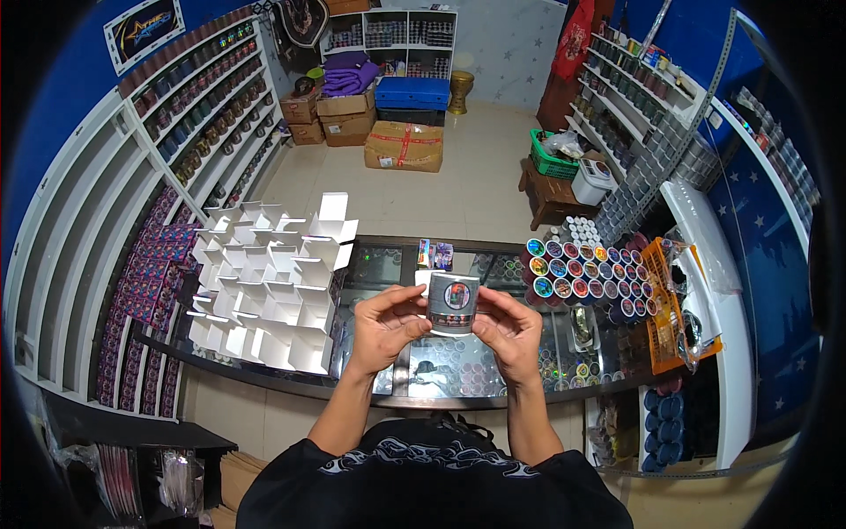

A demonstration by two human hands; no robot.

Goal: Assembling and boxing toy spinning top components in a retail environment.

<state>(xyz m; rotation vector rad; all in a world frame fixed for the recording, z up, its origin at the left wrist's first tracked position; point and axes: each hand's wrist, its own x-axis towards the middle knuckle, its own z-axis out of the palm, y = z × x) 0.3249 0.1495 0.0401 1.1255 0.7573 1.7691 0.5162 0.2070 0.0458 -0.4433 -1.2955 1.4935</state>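
A small round silver jar (pixel 453 303) with a printed label on its side is held up over the glass counter (pixel 388 264). My left hand (pixel 388 326) grips its left side with thumb and fingers. My right hand (pixel 509 331) holds its right side in the same way. To the left on the counter stand several open white cartons (pixel 269 286) with their flaps up. To the right lies a cluster of round jars with coloured lids (pixel 577 269).
An orange basket (pixel 665 309) sits at the counter's right end. Shelves of jars line both walls. Brown cardboard boxes (pixel 404 145), a blue crate (pixel 412 92) and a green basket (pixel 551 161) stand on the tiled floor beyond the counter.
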